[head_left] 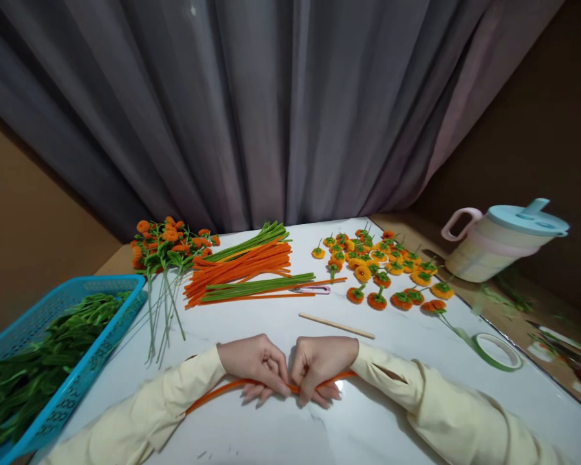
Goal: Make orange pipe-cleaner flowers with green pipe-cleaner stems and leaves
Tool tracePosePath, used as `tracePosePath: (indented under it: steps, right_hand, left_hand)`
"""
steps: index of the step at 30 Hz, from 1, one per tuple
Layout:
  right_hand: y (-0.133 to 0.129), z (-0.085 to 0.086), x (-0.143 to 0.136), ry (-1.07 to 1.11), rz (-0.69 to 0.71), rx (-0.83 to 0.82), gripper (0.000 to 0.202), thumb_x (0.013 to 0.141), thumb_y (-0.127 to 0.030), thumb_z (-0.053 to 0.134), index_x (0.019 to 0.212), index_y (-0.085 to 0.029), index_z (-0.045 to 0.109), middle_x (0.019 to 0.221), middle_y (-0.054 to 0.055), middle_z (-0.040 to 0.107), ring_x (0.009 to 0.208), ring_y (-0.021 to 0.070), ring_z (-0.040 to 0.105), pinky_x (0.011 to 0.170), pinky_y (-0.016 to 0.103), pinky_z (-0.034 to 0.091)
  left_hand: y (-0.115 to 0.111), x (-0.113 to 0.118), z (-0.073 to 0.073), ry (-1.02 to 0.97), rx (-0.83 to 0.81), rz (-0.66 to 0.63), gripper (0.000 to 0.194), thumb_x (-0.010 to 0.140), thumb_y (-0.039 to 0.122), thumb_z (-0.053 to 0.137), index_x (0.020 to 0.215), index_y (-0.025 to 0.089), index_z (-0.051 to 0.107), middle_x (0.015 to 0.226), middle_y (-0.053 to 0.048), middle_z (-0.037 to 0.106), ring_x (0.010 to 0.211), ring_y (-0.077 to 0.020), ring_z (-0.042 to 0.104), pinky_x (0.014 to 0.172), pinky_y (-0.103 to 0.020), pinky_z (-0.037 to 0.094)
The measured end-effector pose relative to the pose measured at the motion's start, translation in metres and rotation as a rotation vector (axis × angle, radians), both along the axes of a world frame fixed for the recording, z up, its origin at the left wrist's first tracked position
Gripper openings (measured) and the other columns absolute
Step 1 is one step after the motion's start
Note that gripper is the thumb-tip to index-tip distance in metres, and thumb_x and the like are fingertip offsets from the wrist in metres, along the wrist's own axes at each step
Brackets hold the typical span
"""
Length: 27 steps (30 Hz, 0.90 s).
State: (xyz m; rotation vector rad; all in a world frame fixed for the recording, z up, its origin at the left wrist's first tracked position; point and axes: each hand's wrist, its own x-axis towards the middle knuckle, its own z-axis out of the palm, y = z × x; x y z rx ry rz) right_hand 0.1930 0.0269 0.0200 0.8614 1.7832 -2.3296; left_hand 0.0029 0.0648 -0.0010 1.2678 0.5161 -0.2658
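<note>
- The left hand (256, 361) pinches an orange strip (217, 391) between thumb and fingers; the right hand (323, 361) grips it just beside, leaving a narrow span between the two.
- The strip lies low over the near middle of the counter (252, 436), one side curving toward the left sleeve (188, 384), the other reaching the right cuff (365, 361).
- Fingers cover the middle, so whether it is one strip or two laid together is hard to tell.
- Good handling here probably means light, even pressure from both thumbs, since the fuzzy surface could flatten.
- Keeping the pinches close should give better control than holding far out.
- The trailing sides are best kept clear of the cuffs and the wooden stick (336, 325) beyond the knuckles.
</note>
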Motion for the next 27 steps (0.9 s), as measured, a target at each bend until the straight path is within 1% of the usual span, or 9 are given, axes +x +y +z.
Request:
tracePosePath:
  steps: [2, 5, 8, 11, 15, 17, 21, 23, 27]
  right_hand:
    - [-0.0002, -0.0002, 0.0007, -0.002, 0.020, 0.009, 0.035, 0.061, -0.038, 0.075, 0.049, -0.012, 0.055, 0.040, -0.005, 0.056, 0.029, 0.0042, 0.048, 0.032, 0.012, 0.041]
    - [-0.0013, -0.0006, 0.0013, 0.004, 0.003, 0.059, 0.035, 0.065, -0.040, 0.072, 0.052, -0.012, 0.056, 0.041, -0.006, 0.056, 0.032, 0.0040, 0.050, 0.036, 0.011, 0.044]
    - [-0.0018, -0.0003, 0.0007, -0.018, 0.058, 0.086, 0.036, 0.067, -0.044, 0.069, 0.057, -0.012, 0.057, 0.044, -0.006, 0.058, 0.034, 0.0049, 0.053, 0.039, 0.012, 0.047]
    - [-0.0011, 0.0000, -0.0017, -0.084, 0.111, 0.092, 0.041, 0.067, -0.051, 0.066, 0.059, -0.011, 0.059, 0.043, -0.005, 0.058, 0.033, 0.0061, 0.054, 0.037, 0.013, 0.047]
    - [0.0000, 0.0009, -0.0056, -0.123, 0.134, 0.076, 0.055, 0.065, -0.066, 0.058, 0.057, -0.011, 0.059, 0.041, -0.003, 0.057, 0.030, 0.0067, 0.052, 0.033, 0.014, 0.045]
    - [0.0004, 0.0016, -0.0067, -0.144, 0.137, 0.072, 0.059, 0.063, -0.069, 0.056, 0.056, -0.011, 0.058, 0.039, -0.003, 0.056, 0.029, 0.0066, 0.051, 0.032, 0.014, 0.043]
    - [0.0020, 0.0004, -0.0072, -0.154, 0.137, 0.056, 0.062, 0.065, -0.071, 0.053, 0.056, -0.010, 0.058, 0.040, -0.002, 0.056, 0.030, 0.0069, 0.052, 0.032, 0.014, 0.042]
    - [0.0029, -0.0019, -0.0072, -0.146, 0.141, 0.041, 0.063, 0.066, -0.072, 0.051, 0.058, -0.010, 0.058, 0.041, -0.002, 0.057, 0.030, 0.0075, 0.052, 0.032, 0.014, 0.043]
    - [0.0027, -0.0060, -0.0064, -0.106, 0.128, 0.033, 0.058, 0.068, -0.068, 0.054, 0.061, -0.010, 0.058, 0.043, -0.002, 0.058, 0.033, 0.0080, 0.054, 0.035, 0.015, 0.045]
  left_hand:
    - [0.0004, -0.0004, -0.0008, 0.001, 0.014, -0.012, 0.036, 0.061, 0.042, 0.076, 0.075, 0.011, 0.063, 0.047, 0.003, 0.061, 0.029, -0.0075, 0.050, 0.027, -0.014, 0.036]
    - [0.0020, -0.0007, -0.0007, -0.001, 0.019, -0.016, 0.036, 0.063, 0.043, 0.075, 0.076, 0.011, 0.062, 0.047, 0.003, 0.061, 0.029, -0.0075, 0.050, 0.027, -0.013, 0.037]
    - [0.0031, 0.0003, 0.0014, -0.017, 0.005, -0.002, 0.037, 0.062, 0.044, 0.076, 0.073, 0.012, 0.061, 0.047, 0.003, 0.061, 0.028, -0.0075, 0.050, 0.027, -0.013, 0.036]
    - [0.0030, 0.0016, 0.0048, -0.034, -0.005, 0.017, 0.038, 0.059, 0.044, 0.077, 0.071, 0.012, 0.060, 0.046, 0.003, 0.061, 0.027, -0.0073, 0.049, 0.026, -0.013, 0.036]
    - [0.0027, 0.0013, 0.0080, -0.063, -0.016, 0.024, 0.041, 0.058, 0.046, 0.077, 0.072, 0.012, 0.059, 0.046, 0.003, 0.060, 0.028, -0.0075, 0.049, 0.027, -0.014, 0.036]
    - [0.0029, 0.0003, 0.0079, -0.077, -0.004, 0.012, 0.042, 0.057, 0.046, 0.077, 0.072, 0.012, 0.059, 0.046, 0.003, 0.060, 0.030, -0.0074, 0.050, 0.029, -0.014, 0.038]
    - [0.0031, -0.0013, 0.0054, -0.083, 0.030, 0.003, 0.040, 0.060, 0.045, 0.077, 0.072, 0.013, 0.057, 0.047, 0.003, 0.060, 0.030, -0.0073, 0.050, 0.028, -0.014, 0.037]
    - [0.0029, -0.0013, 0.0046, -0.097, 0.028, -0.007, 0.040, 0.062, 0.046, 0.075, 0.072, 0.013, 0.056, 0.047, 0.003, 0.060, 0.030, -0.0079, 0.050, 0.027, -0.014, 0.036]
    - [0.0024, -0.0012, 0.0057, -0.164, 0.026, -0.028, 0.039, 0.069, 0.049, 0.069, 0.072, 0.012, 0.055, 0.044, 0.003, 0.058, 0.028, -0.0069, 0.047, 0.028, -0.014, 0.037]
